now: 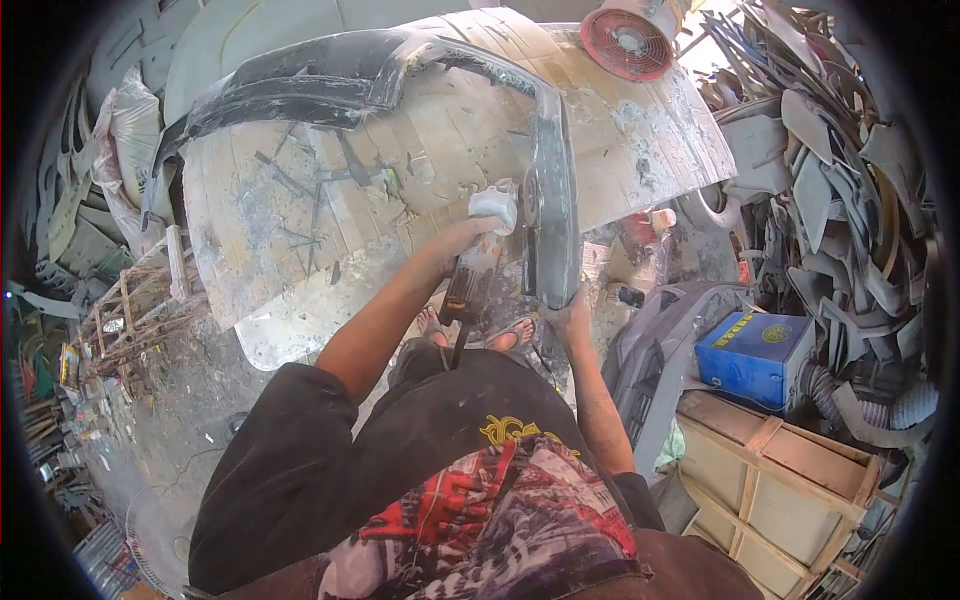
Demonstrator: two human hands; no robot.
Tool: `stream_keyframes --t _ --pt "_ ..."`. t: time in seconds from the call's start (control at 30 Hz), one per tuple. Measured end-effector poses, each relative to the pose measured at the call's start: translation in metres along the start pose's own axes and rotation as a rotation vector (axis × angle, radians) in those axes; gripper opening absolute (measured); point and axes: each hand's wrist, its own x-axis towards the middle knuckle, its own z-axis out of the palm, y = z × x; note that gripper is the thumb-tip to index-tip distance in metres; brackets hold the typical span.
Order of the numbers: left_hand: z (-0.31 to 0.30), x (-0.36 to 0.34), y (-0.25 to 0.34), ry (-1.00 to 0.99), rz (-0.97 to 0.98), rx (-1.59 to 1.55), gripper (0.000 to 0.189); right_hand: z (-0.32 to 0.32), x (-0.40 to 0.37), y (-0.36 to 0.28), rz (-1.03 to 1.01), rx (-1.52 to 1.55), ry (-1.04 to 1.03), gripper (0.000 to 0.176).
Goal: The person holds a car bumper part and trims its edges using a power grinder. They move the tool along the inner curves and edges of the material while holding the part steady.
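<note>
My left hand (468,238) is wrapped round a dusty power tool (470,275) with a pale, whitish head just left of the bumper's end. A long, curved dark bumper-like part (552,200), coated in grey-white dust, arches over the work surface. My right hand (572,312) grips its near lower end from the right side. Cardboard sheets (260,200), marked with dust and scraps, cover the surface beneath the part. The right fingers are partly hidden behind the part.
A round red fan (627,44) sits at the top. Piled plastic parts (820,170) fill the right side, near a blue box (757,358) and a wooden crate (770,480). A rusty metal rack (130,315) stands at left. My sandalled feet are below.
</note>
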Motion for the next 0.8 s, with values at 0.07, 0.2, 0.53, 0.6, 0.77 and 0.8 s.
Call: stream_keyframes --t 0.07,0.2,0.53,0.6,0.77,0.8 --pt "-0.001 0.002 -0.002 0.008 -0.007 -0.002 0.034 0.001 0.001 0.003 0.0 0.008 -0.01 0.091" --pt "-0.004 0.003 -0.002 -0.007 -0.003 0.012 0.033 0.008 0.005 0.016 -0.019 0.001 0.009 0.092" --pt "-0.01 -0.001 0.004 -0.012 -0.013 0.051 0.031 0.003 0.002 0.007 -0.026 0.039 -0.012 0.089" --pt "-0.016 -0.001 -0.001 0.0 -0.021 0.054 0.033 0.002 0.002 0.009 -0.041 0.045 -0.011 0.088" --pt "-0.024 -0.004 -0.011 0.001 0.008 -0.051 0.037 0.004 0.002 0.012 -0.049 0.045 -0.007 0.088" --pt "-0.025 -0.004 -0.012 -0.019 -0.003 -0.125 0.037 0.003 0.001 0.01 -0.045 0.045 -0.005 0.088"
